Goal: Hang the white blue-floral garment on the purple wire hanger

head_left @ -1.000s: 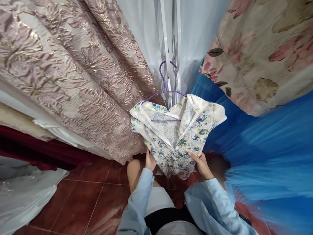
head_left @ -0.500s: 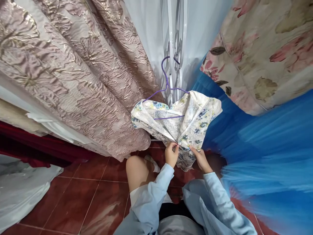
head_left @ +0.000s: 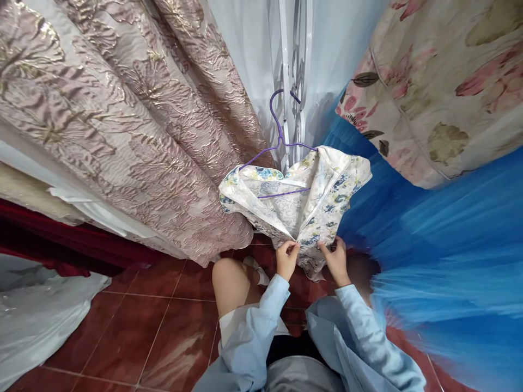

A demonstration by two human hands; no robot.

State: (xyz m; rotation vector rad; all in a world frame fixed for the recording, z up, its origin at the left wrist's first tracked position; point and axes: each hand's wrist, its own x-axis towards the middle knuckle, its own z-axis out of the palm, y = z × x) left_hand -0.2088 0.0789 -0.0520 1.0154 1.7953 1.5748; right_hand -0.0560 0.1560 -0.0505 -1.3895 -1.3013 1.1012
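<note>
Pinching with left hand point(head_left: 286, 262) at base of open neckline, grasping with right hand point(head_left: 335, 263) at side edge of floral garment point(head_left: 340, 197), spread just beyond both hands. Brought left hand inward from opposite edge since one second ago. Farther, hung on purple hanger point(head_left: 280, 141) hooked at white bar point(head_left: 285, 54).

Holding the left arm point(head_left: 255, 337) and the right arm point(head_left: 368, 332) out in front, covered almost to the wrists. Pinching with the left grip point(head_left: 287, 258), with thumb and finger tips close together and the wrist right behind. Curling the right grip point(head_left: 337, 262) just to the right of the left grip, about level with it, with thumb and first finger a little apart.
</note>
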